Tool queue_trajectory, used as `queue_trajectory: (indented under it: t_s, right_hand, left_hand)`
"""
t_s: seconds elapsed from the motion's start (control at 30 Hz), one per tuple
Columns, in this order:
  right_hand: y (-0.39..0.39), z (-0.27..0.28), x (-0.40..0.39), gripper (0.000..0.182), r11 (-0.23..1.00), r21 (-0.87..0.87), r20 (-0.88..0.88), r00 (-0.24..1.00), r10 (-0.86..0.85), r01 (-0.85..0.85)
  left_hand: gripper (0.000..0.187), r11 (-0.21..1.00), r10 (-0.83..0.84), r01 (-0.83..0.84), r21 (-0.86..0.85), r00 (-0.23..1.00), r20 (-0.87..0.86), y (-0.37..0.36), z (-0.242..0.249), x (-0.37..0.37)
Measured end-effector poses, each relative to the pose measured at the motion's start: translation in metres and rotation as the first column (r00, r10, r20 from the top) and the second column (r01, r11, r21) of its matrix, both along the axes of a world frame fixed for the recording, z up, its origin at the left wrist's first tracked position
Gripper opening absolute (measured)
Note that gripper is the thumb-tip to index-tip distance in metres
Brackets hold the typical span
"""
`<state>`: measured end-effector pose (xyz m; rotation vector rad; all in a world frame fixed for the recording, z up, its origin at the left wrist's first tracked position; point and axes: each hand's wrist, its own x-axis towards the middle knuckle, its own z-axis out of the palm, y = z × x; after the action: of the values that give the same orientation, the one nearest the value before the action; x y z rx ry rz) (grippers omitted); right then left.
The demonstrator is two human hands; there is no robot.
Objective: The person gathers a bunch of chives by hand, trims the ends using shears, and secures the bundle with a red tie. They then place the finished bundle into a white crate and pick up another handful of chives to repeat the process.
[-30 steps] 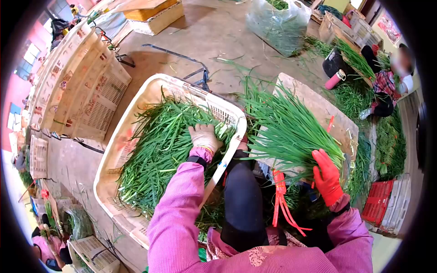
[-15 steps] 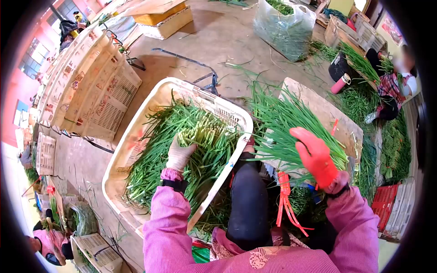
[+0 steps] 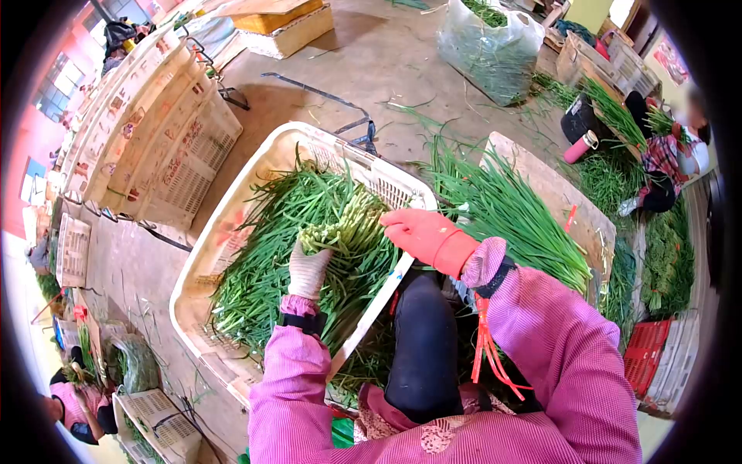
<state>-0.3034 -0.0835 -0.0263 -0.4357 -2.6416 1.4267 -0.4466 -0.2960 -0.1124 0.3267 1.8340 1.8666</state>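
A white crate (image 3: 352, 344) full of green stalks (image 3: 267, 271) is tilted in front of me. My left hand (image 3: 309, 271), in a pale glove, has its fingers curled round the cut ends of a bunch (image 3: 348, 228) on top of the pile. Just right of that bunch, over the crate's rim, is my right hand (image 3: 421, 236) in an orange-red glove; its fingers are together, and whether they hold anything is hidden. Long green stalks (image 3: 518, 224) lie on a board (image 3: 595, 209) at the right. Red ties (image 3: 483, 340) hang below the board beside my knee.
Stacked crates (image 3: 166, 147) stand at the left. A plastic bag of greens (image 3: 495, 58) is at the back. At the far right a person (image 3: 672, 158) sits beside a pink flask (image 3: 581, 145); another person (image 3: 77, 402) is at the lower left. A red crate (image 3: 648, 348) stands at the right.
My right hand has moved left from the stalks on the board to the crate's rim, near the bunch. My left hand has stayed at the bunch, shifted slightly.
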Motion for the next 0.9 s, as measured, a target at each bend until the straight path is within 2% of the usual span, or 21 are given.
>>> queue_trajectory:
  t_s: [0.03,0.1,0.13,0.2,0.23,0.27,0.3,0.33,0.37,0.4,0.43,0.5,0.57,0.6,0.63,0.7,0.73,0.8,0.83,0.87,0.9]
  right_hand:
    - [-0.001,-0.001,-0.002,0.034,1.000,0.001,0.003,1.000,0.003,-0.003]
    - [-0.006,-0.003,-0.006,0.045,0.896,-0.441,0.297,0.951,0.086,0.057]
    - [-0.007,-0.002,-0.013,0.058,0.898,-0.439,0.374,0.914,0.155,0.028]
    - [-0.017,-0.018,-0.021,0.059,0.855,-0.510,0.420,0.895,0.154,0.092]
    - [-0.022,-0.030,-0.025,0.061,0.804,-0.574,0.463,0.872,0.160,0.157]
    - [-0.026,-0.042,-0.028,0.065,0.785,-0.605,0.439,0.878,0.189,0.134]
    - [-0.031,-0.072,-0.035,0.061,0.762,-0.635,0.417,0.887,0.195,0.131]
    - [-0.030,-0.070,-0.037,0.054,0.908,-0.399,0.352,0.892,0.282,-0.130]
    - [-0.029,-0.064,-0.040,0.048,0.923,-0.102,0.315,0.868,0.383,-0.370]
    - [-0.036,-0.066,-0.048,0.039,0.897,0.163,0.361,0.871,0.333,-0.410]
    - [-0.042,-0.049,-0.041,0.032,0.907,0.127,0.374,0.867,0.330,-0.401]
    - [-0.054,-0.061,-0.036,0.029,0.947,0.123,0.316,0.916,0.246,-0.296]
    - [-0.049,-0.045,-0.029,0.030,0.949,0.071,0.340,0.902,0.265,-0.306]
    - [-0.046,-0.046,-0.025,0.033,0.949,0.073,0.278,0.920,0.275,-0.305]
    - [-0.044,-0.043,-0.021,0.035,0.949,0.072,0.216,0.934,0.285,-0.306]
    - [-0.040,-0.036,-0.018,0.041,0.958,-0.034,0.209,0.935,0.286,-0.285]
    - [-0.039,-0.041,-0.018,0.040,0.958,0.018,0.156,0.947,0.279,-0.286]
    - [-0.039,-0.033,-0.021,0.039,0.956,0.069,0.101,0.956,0.276,-0.284]
    - [-0.039,-0.009,-0.024,0.039,0.945,0.213,0.195,0.959,0.208,-0.248]
    - [-0.038,0.005,-0.027,0.039,0.909,0.354,0.276,0.953,0.125,-0.222]
    - [-0.035,0.002,-0.032,0.039,0.909,0.353,0.277,0.953,0.124,-0.221]
  left_hand:
    - [0.042,0.998,0.022,-0.025,0.064,0.998,0.050,-0.001,-0.001,0.001]
    - [0.041,0.999,0.033,-0.033,-0.003,0.999,0.008,-0.004,-0.006,0.006]
    - [0.039,0.999,0.044,-0.044,-0.015,0.999,0.007,-0.006,-0.001,0.015]
    - [0.035,1.000,0.022,-0.022,-0.014,1.000,0.007,-0.009,-0.002,0.026]
    - [0.042,0.997,-0.031,0.023,-0.079,0.995,-0.093,-0.012,-0.010,0.031]
    - [0.047,0.993,-0.085,0.077,-0.092,0.992,-0.092,-0.014,-0.011,0.036]
    - [0.053,0.986,-0.139,0.129,-0.105,0.986,-0.091,-0.014,-0.012,0.042]
    - [0.055,0.985,-0.133,0.113,-0.129,0.977,-0.167,-0.006,-0.008,0.049]
    - [0.067,0.970,-0.183,0.151,-0.189,0.969,-0.164,-0.006,0.007,0.057]
    - [0.074,0.943,-0.216,0.105,-0.317,0.915,-0.340,-0.006,0.003,0.059]
    - [0.081,0.902,-0.266,0.032,-0.431,0.826,-0.497,-0.004,0.005,0.060]
    - [0.082,0.889,-0.266,0.007,-0.459,0.822,-0.504,-0.001,0.010,0.061]
    - [0.073,0.819,-0.343,-0.022,-0.573,0.783,-0.519,0.003,0.015,0.060]
    - [0.060,0.842,-0.318,-0.024,-0.538,0.785,-0.532,0.004,0.017,0.060]
    - [0.060,0.843,-0.317,-0.024,-0.538,0.786,-0.531,0.005,0.017,0.058]
    - [0.050,0.830,-0.359,0.007,-0.558,0.772,-0.525,0.004,0.013,0.052]
    - [0.039,0.852,-0.335,-0.028,-0.523,0.737,-0.586,0.003,-0.002,0.048]
    - [0.046,0.947,-0.205,0.077,-0.311,0.892,-0.403,0.004,-0.018,0.041]
    - [0.051,0.982,-0.137,0.099,-0.158,0.958,-0.252,0.004,-0.022,0.038]
    - [0.051,0.982,-0.137,0.099,-0.161,0.959,-0.249,0.002,-0.013,0.040]
    - [0.047,0.983,-0.130,0.103,-0.154,0.975,-0.181,0.000,-0.004,0.041]
